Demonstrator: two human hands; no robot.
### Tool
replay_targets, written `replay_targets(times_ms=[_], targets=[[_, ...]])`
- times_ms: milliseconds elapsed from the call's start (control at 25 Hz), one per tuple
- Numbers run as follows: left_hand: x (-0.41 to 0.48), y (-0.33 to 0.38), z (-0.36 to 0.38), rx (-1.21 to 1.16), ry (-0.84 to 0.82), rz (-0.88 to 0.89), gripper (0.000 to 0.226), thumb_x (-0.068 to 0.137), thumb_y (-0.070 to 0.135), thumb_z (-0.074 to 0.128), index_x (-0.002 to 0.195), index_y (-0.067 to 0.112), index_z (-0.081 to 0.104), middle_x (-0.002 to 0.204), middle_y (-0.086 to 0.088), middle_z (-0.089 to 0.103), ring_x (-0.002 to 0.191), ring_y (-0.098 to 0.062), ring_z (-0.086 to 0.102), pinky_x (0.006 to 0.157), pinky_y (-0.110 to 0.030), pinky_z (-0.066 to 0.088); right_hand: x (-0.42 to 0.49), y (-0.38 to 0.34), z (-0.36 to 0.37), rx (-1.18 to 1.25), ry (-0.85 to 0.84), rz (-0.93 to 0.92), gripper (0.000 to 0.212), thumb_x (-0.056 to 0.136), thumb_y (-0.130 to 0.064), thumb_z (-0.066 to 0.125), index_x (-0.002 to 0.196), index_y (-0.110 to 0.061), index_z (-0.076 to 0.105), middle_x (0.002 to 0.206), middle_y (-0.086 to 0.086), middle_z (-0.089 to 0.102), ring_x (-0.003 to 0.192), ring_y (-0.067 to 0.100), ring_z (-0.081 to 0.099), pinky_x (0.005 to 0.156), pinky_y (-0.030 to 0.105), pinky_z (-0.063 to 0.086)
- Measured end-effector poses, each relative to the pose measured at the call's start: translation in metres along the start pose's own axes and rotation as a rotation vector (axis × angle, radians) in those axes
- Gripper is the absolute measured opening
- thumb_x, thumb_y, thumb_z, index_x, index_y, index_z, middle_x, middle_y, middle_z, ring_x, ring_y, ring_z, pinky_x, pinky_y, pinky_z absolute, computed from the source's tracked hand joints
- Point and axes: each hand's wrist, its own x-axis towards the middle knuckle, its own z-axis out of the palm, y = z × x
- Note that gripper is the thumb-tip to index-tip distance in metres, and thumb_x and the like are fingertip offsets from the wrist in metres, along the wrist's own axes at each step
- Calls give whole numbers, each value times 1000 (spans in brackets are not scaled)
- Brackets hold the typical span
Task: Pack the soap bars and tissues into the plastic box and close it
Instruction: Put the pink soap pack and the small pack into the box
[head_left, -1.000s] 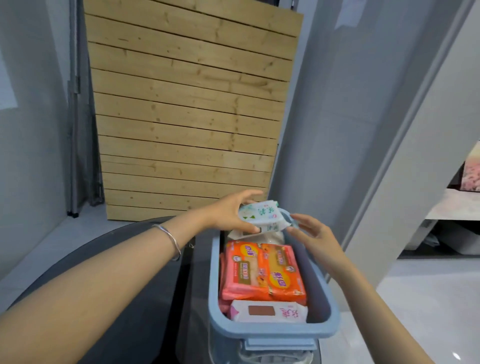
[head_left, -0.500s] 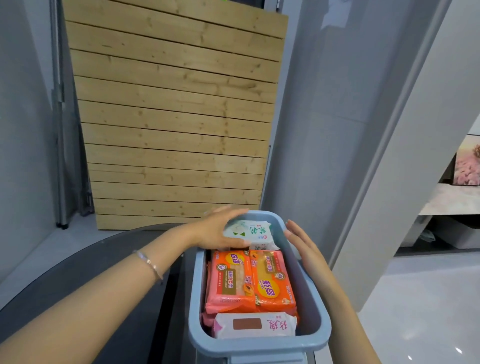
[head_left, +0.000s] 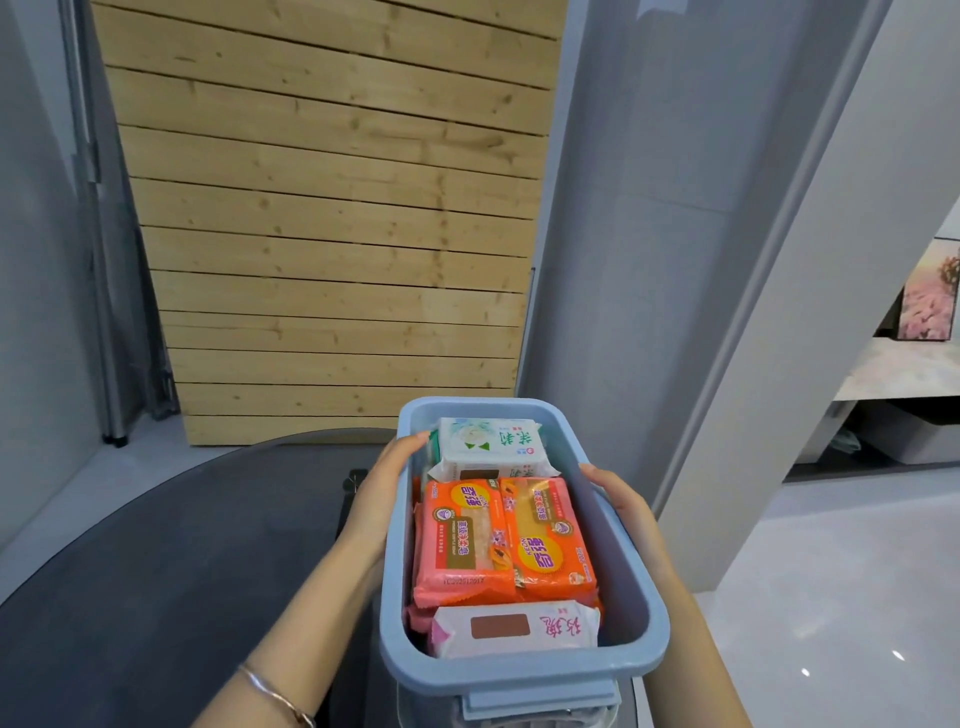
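Observation:
The plastic box (head_left: 519, 670) with a blue rim stands open in front of me. Two orange soap bars (head_left: 462, 535) lie side by side in its middle. At the far end lies a white-and-green tissue pack (head_left: 488, 441), and at the near end a white-and-pink tissue pack (head_left: 514, 626). My left hand (head_left: 379, 488) lies against the box's left wall, with its fingertips over the rim beside the green pack. On the right rim rests my right hand (head_left: 623, 509), thumb on top. No lid is on the box.
The box stands at the right edge of a dark round table (head_left: 156, 571). A wooden slat panel (head_left: 332, 234) leans on the wall behind. A grey pillar (head_left: 779, 312) rises close on the right, with pale floor beyond.
My left hand set the green tissue pack down at the far end and let go of it. Both hands then dropped to the box's sides.

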Motion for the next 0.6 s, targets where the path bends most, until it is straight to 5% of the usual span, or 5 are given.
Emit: replay_targets(times_ms=[280,440,520,600], targets=[[3,3,0,31,30,13,37,84,42,54,99,11,68,50,-1,64,43,-14,61,50,-24,49,-1,-15,13,-110,36,-98,35,90,-22,49,125,-14,53,93,17,67,79,28,63,86,44,48],[-8,23,-15,32,78,68,39,83,39,56,50,23,72,41,0,61,35,-11,58,38,-16,45,-2,-22,41,-186,27,-122,81,56,-42,77,124,-6,53,84,14,66,73,26,62,70,34,50],[-21,40,-32,59,101,97,40,80,43,57,47,26,71,41,-1,61,35,-11,58,38,-16,45,-2,-12,60,-116,-35,-109,56,72,-33,66,122,-9,56,81,14,70,68,24,66,65,32,55],[-36,53,-55,77,118,87,32,66,54,64,57,26,75,46,-4,63,43,-17,62,54,-25,51,1,7,76,-53,-48,-57,41,81,-32,59,115,-9,62,84,15,71,69,25,68,66,33,56]])
